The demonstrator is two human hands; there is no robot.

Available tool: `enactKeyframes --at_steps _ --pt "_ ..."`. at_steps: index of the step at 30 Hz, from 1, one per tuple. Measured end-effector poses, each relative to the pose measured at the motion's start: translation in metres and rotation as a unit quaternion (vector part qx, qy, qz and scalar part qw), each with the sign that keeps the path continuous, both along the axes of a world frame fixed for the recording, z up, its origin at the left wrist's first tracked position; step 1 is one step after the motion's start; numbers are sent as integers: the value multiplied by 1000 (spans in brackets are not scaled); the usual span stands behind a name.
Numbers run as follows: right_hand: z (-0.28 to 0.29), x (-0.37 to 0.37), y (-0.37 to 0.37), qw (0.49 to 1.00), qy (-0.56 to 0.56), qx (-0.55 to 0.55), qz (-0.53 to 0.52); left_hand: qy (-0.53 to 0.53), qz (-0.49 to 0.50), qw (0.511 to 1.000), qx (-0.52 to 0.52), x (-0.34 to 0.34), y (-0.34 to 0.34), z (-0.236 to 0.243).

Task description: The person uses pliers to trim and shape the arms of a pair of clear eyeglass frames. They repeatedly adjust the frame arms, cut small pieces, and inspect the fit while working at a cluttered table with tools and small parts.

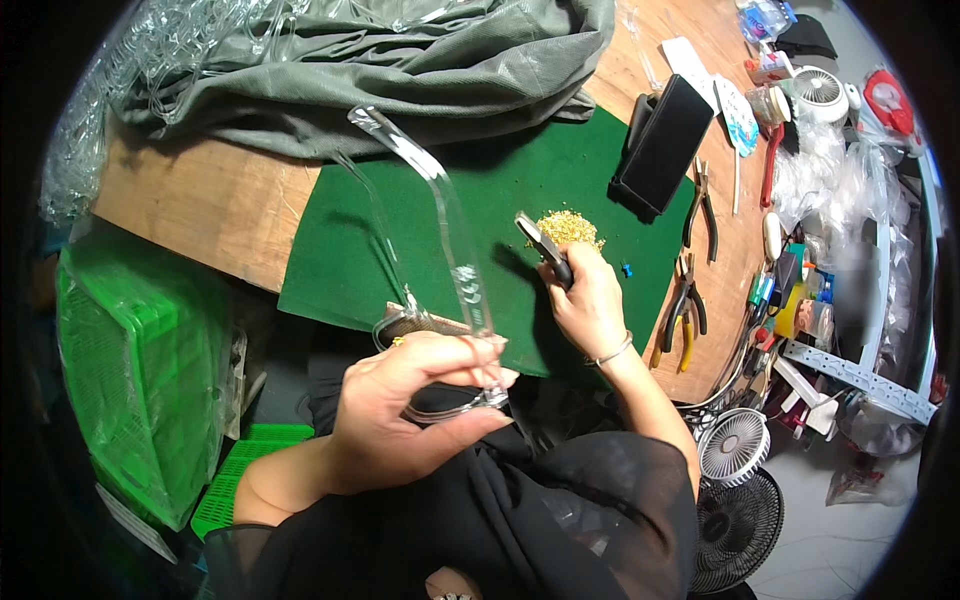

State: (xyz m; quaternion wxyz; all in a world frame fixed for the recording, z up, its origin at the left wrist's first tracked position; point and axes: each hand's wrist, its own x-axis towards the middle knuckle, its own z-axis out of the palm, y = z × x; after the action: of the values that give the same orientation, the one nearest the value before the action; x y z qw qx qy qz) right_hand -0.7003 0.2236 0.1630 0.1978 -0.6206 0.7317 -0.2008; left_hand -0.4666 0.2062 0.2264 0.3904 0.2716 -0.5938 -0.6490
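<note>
My left hand [395, 405] grips a clear plastic eyeglass frame [445, 215] near its hinge, above the table's front edge, with both arms of the frame pointing away from me. My right hand [585, 305] holds pliers with dark handles [540, 240], their metal jaws beside a pile of small gold-coloured parts [570, 225] on the green mat [335, 270]. A small blue piece [627, 270] lies right of that hand. Under the frame, a brownish block [433, 325] at the mat's edge is partly hidden.
Grey cloth [400, 80] and clear frames [170, 50] fill the far left of the wooden table [170, 200]. A black phone [660, 145], two more pliers [685, 310] and assorted tools lie right. Green crates [130, 380] stand lower left; fans [732, 450] stand lower right.
</note>
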Motion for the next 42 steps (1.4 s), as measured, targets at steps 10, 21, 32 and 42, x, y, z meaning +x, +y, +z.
enactKeyframes --at_steps 10,21,32,42 --pt "92 36 18 929 -252 -204 181 -60 -55 996 32 -16 0 13" --pt "81 39 16 900 -315 -213 215 -52 -1 995 -88 -14 2 10" --pt "77 39 14 895 -290 -231 248 -105 -1 978 -178 -10 2 11" --pt "75 36 18 884 -314 -245 245 -43 -28 996 -77 -15 2 13"
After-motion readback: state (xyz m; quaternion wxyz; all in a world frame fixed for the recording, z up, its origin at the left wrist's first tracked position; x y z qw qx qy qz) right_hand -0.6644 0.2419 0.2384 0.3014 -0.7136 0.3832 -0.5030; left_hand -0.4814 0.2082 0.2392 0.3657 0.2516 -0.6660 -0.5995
